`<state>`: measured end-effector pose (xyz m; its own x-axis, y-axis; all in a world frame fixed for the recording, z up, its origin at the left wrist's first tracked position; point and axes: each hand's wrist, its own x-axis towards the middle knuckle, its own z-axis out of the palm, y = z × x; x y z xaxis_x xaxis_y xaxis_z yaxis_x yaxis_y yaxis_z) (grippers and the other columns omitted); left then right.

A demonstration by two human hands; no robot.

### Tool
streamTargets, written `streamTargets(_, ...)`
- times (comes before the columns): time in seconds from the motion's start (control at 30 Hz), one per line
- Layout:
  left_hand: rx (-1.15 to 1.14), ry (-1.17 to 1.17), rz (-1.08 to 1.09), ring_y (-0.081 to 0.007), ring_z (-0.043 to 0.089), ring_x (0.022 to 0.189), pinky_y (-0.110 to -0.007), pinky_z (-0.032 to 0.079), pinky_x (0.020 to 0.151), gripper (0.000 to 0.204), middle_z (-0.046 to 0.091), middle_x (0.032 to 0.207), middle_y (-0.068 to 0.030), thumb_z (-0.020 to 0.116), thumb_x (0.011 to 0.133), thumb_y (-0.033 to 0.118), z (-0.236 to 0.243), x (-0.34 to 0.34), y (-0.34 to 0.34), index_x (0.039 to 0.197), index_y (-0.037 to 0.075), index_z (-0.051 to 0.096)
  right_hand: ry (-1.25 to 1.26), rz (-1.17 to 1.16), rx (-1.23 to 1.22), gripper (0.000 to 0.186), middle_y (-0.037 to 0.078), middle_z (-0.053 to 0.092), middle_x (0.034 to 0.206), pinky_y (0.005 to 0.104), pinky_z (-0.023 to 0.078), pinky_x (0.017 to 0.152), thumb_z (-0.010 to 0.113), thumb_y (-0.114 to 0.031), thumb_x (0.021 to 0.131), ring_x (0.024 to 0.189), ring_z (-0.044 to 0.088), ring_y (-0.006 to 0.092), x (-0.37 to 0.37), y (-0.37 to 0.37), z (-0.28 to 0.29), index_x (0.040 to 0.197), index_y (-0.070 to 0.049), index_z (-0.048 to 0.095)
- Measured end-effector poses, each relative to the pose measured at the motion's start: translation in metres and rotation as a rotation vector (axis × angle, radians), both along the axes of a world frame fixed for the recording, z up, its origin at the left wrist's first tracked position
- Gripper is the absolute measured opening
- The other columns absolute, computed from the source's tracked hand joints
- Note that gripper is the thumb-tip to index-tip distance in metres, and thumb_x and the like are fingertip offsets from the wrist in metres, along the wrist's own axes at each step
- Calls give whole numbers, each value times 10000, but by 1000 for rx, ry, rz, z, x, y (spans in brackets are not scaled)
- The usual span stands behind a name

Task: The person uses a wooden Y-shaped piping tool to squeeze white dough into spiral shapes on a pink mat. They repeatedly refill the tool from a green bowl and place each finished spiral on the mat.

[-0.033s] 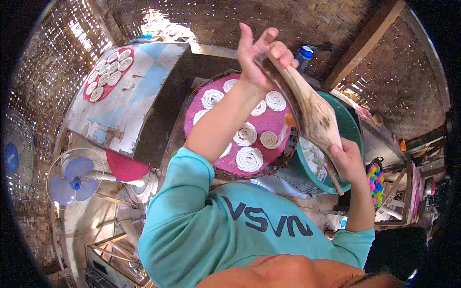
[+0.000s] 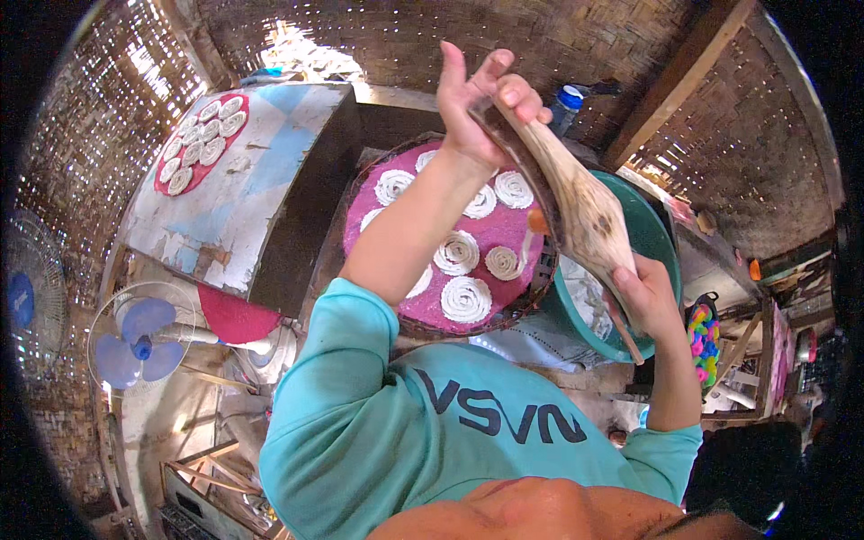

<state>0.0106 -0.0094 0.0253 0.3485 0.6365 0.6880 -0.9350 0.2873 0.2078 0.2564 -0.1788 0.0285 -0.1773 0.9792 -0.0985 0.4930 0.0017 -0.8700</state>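
Observation:
Both my hands hold a long two-part wooden press (image 2: 589, 207), tilted from upper left to lower right. My left hand (image 2: 486, 108) grips its upper end, palm against the dark piece, some fingers curled over the pale one. Around the lower end is closed my right hand (image 2: 650, 292). An orange nozzle (image 2: 537, 221) shows at the press's left side, and a pale strand hangs from it to a small noodle swirl (image 2: 504, 263). Larger white noodle swirls (image 2: 466, 300) lie on a round pink mat (image 2: 432, 313); my left forearm hides some.
Beneath the press stands a green basin (image 2: 661, 225) with whitish contents. Left of the mat, a worn board (image 2: 270, 180) bears a red round mat (image 2: 237, 126) with several swirls. A blue-bladed fan (image 2: 141, 346) stands left; a blue-capped bottle (image 2: 567, 108) is behind.
My left hand and the upper end of the press have shifted slightly left. The whole view has also moved a little. Both hands keep their hold.

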Motion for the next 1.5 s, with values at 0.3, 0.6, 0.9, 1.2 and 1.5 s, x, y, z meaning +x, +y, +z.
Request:
streamTargets(0.3, -74, 98, 37, -162, 511, 544, -356, 433, 683, 544, 504, 539, 17, 383, 867, 649, -6, -19, -6, 897, 131, 548, 122, 59, -161, 471, 38, 546, 630, 259, 432, 455, 583, -444, 840, 504, 525, 101, -15, 1, -16, 902, 23, 601)
streamTargets(0.6, 179, 41, -65, -162, 520, 577, -352, 424, 702, 561, 511, 573, 19, 346, 875, 651, 31, 3, 13, 933, 130, 545, -2, -52, 108, 580, 40, 563, 645, 266, 461, 492, 594, -488, 803, 524, 538, 108, -8, -1, 8, 1035, 44, 587)
streamTargets(0.9, 115, 126, -25, -183, 516, 547, -371, 423, 670, 566, 511, 541, 7, 352, 850, 685, 33, -22, 18, 864, 158, 559, 93, 39, 61, 548, 50, 575, 680, 256, 446, 480, 575, -479, 828, 532, 538, 108, -22, 14, -8, 1009, 38, 585)
streamTargets(1.2, -86, 171, -42, -220, 535, 510, -395, 413, 618, 558, 515, 512, -22, 376, 834, 695, 15, -25, -9, 794, 166, 549, 184, 89, -120, 615, 88, 569, 670, 271, 449, 448, 517, -556, 832, 507, 550, 145, -28, -9, -28, 938, 50, 540)
streamTargets(1.5, -273, 224, -135, -263, 500, 438, -428, 412, 557, 550, 492, 489, -63, 376, 829, 699, 2, 19, -25, 734, 167, 472, 125, 38, -112, 658, 90, 559, 662, 277, 451, 444, 439, -580, 862, 496, 547, 150, -8, -50, -41, 1020, 57, 496)
